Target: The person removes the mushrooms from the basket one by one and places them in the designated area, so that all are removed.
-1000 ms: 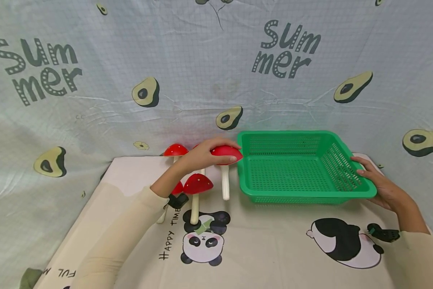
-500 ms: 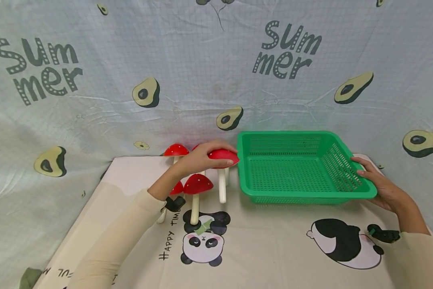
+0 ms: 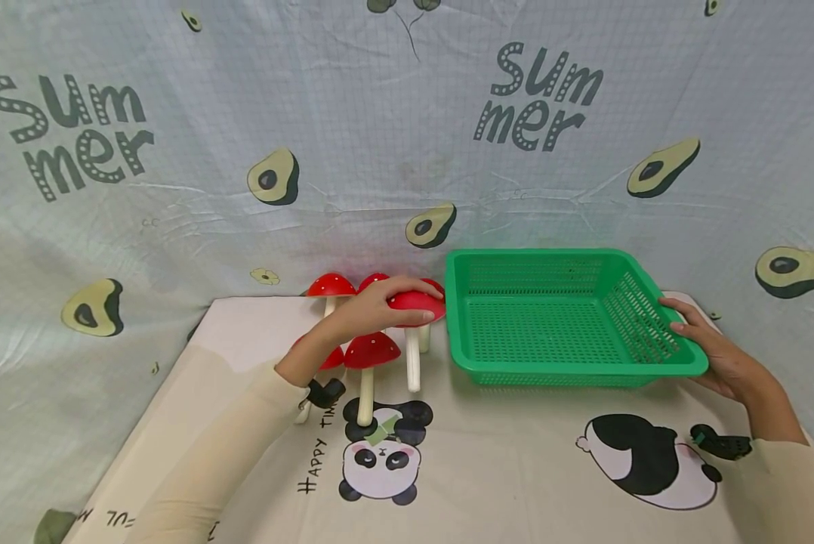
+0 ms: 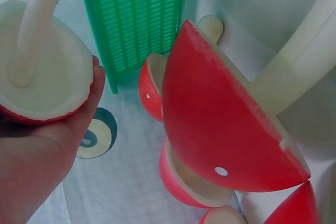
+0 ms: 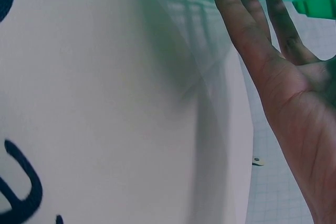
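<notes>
My left hand [image 3: 362,311] holds a toy mushroom [image 3: 414,308] by its red cap, thumb in front and fingers over the back. Its pale stem hangs down, just left of the green plastic basket [image 3: 577,369]. The left wrist view shows the cap's cream underside [image 4: 58,69] against the palm. On the far right, my right hand [image 3: 723,355] grips the basket's right rim, with straight fingers [image 5: 252,51] touching its underside. Another red mushroom [image 3: 371,352] is in front of my left hand, and a further one [image 3: 331,358] is partly hidden by the wrist.
More red mushrooms [image 3: 331,285] are at the back, by the printed cloth wall [image 3: 353,211]. One cap [image 3: 436,285] shows between the held mushroom and the basket. A pale tablecloth [image 3: 502,453] with panda prints covers the table.
My left hand has drawn the mushroom slightly left and toward me, away from the basket's left rim, uncovering another mushroom behind it. The right hand and the basket have stayed in place.
</notes>
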`<state>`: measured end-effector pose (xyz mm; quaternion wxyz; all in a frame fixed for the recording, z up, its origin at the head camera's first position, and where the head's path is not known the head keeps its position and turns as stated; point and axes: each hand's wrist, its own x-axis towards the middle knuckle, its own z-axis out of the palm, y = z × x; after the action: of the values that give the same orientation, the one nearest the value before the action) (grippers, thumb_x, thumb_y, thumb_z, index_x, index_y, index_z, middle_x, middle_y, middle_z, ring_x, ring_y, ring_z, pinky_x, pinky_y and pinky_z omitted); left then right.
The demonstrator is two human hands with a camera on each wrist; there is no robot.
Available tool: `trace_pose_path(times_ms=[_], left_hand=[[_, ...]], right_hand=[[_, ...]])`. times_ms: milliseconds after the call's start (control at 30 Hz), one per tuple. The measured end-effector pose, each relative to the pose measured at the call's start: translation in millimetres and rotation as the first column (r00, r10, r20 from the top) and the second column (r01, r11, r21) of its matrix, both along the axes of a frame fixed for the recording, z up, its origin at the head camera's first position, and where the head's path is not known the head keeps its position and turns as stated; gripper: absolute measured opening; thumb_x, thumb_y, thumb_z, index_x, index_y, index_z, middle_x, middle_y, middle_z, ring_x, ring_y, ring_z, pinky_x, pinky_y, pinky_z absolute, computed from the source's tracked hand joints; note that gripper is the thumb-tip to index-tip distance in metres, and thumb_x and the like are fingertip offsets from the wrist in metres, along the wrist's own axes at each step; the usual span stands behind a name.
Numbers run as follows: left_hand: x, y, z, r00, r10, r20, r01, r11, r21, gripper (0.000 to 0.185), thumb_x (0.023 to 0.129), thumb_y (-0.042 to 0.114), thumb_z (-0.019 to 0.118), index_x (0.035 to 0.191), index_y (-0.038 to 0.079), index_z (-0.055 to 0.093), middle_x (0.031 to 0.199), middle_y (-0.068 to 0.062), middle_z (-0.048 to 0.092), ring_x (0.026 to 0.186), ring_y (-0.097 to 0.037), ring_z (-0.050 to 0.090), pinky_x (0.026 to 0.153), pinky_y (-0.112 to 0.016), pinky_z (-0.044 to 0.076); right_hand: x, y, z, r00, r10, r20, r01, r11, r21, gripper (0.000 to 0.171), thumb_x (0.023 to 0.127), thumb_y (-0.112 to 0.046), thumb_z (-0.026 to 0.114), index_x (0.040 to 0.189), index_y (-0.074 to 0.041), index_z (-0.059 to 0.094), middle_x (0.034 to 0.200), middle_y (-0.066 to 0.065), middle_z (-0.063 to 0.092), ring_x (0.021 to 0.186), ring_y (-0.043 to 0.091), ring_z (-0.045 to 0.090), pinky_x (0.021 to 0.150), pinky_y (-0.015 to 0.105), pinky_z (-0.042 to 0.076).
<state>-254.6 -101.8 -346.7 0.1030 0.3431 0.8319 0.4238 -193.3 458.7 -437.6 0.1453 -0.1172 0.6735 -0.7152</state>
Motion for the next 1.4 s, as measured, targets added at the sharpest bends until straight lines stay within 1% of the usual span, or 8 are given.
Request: trace_pose_path(times_ms=[167, 300, 567, 900, 1033, 1133, 1300, 1400], left_hand=[[1.4, -1, -2.4, 1.0, -0.002, 0.001, 0.002, 1.0, -0.014, 0.039, 0.093, 0.036, 0.073, 0.13, 0.032, 0.065, 0.13, 0.011, 0.06, 0.123, -0.015, 0.052, 0.094, -0.036, 0.055], [1.9, -1, -4.9, 1.0, 0.012, -0.005, -0.012, 0.999, -0.029, 0.038, 0.092, 0.036, 0.073, 0.129, 0.032, 0.065, 0.129, 0.01, 0.061, 0.123, -0.016, 0.052, 0.093, -0.036, 0.055], [3.8, 0, -11.6, 0.999, 0.028, 0.016, -0.027, 0.997, -0.068, 0.042, 0.091, 0.039, 0.074, 0.131, 0.03, 0.064, 0.129, 0.009, 0.06, 0.122, -0.018, 0.051, 0.09, -0.037, 0.056], [3.1, -2, -17.8, 1.0, 0.016, -0.004, -0.016, 0.996, -0.086, 0.04, 0.091, 0.039, 0.074, 0.13, 0.031, 0.065, 0.125, 0.009, 0.062, 0.12, -0.018, 0.052, 0.091, -0.037, 0.056], [3.6, -2, -21.0, 1.0, 0.019, -0.021, -0.021, 0.995, -0.098, 0.041, 0.089, 0.042, 0.076, 0.128, 0.036, 0.065, 0.124, 0.011, 0.061, 0.119, -0.016, 0.053, 0.09, -0.036, 0.056], [5.4, -1, -23.4, 1.0, 0.011, -0.026, -0.014, 0.996, -0.09, 0.043, 0.087, 0.042, 0.079, 0.128, 0.036, 0.066, 0.123, 0.01, 0.062, 0.118, -0.017, 0.053, 0.088, -0.035, 0.057], [8.8, 1, -26.8, 1.0, 0.001, -0.011, -0.002, 0.995, -0.097, 0.047, 0.085, 0.037, 0.081, 0.129, 0.034, 0.065, 0.124, 0.009, 0.061, 0.121, -0.019, 0.051, 0.086, -0.032, 0.057], [10.0, 2, -27.2, 1.0, 0.013, 0.005, -0.012, 0.994, -0.109, 0.049, 0.085, 0.035, 0.081, 0.13, 0.034, 0.064, 0.124, 0.007, 0.062, 0.122, -0.021, 0.051, 0.086, -0.032, 0.058]], right_hand=[[-0.4, 0, 0.2, 1.0, 0.025, -0.001, -0.025, 0.999, -0.032, 0.045, 0.112, -0.015, 0.025, 0.15, -0.04, 0.026, 0.131, -0.01, 0.049, 0.101, 0.016, 0.069, 0.079, 0.037, 0.062], [0.1, -1, 0.8, 1.0, 0.02, -0.001, -0.02, 1.0, -0.022, 0.045, 0.112, -0.016, 0.026, 0.15, -0.04, 0.026, 0.131, -0.01, 0.05, 0.1, 0.015, 0.069, 0.079, 0.037, 0.062], [1.7, -2, 1.5, 1.0, 0.019, 0.007, -0.019, 1.0, -0.02, 0.044, 0.112, -0.017, 0.026, 0.15, -0.04, 0.025, 0.13, -0.011, 0.051, 0.1, 0.015, 0.069, 0.079, 0.037, 0.062], [1.5, -2, 1.0, 0.999, 0.035, -0.004, -0.035, 0.998, -0.054, 0.045, 0.112, -0.015, 0.025, 0.149, -0.04, 0.027, 0.129, -0.01, 0.052, 0.1, 0.015, 0.07, 0.078, 0.036, 0.062], [1.3, -2, 1.7, 0.999, 0.034, -0.004, -0.034, 0.998, -0.057, 0.045, 0.112, -0.014, 0.025, 0.149, -0.039, 0.027, 0.129, -0.01, 0.053, 0.099, 0.015, 0.07, 0.078, 0.036, 0.062], [1.4, -3, 2.3, 1.0, 0.027, -0.002, -0.027, 0.998, -0.049, 0.045, 0.112, -0.015, 0.026, 0.149, -0.039, 0.026, 0.128, -0.009, 0.054, 0.099, 0.016, 0.07, 0.078, 0.036, 0.062], [1.5, -4, 2.4, 1.0, 0.015, 0.011, -0.015, 0.999, -0.032, 0.044, 0.112, -0.016, 0.027, 0.149, -0.04, 0.026, 0.126, -0.009, 0.055, 0.098, 0.016, 0.071, 0.077, 0.036, 0.062], [1.8, -4, 2.3, 1.0, 0.012, 0.009, -0.011, 1.0, -0.025, 0.044, 0.112, -0.016, 0.027, 0.149, -0.04, 0.027, 0.127, -0.01, 0.056, 0.098, 0.016, 0.07, 0.077, 0.036, 0.062]])
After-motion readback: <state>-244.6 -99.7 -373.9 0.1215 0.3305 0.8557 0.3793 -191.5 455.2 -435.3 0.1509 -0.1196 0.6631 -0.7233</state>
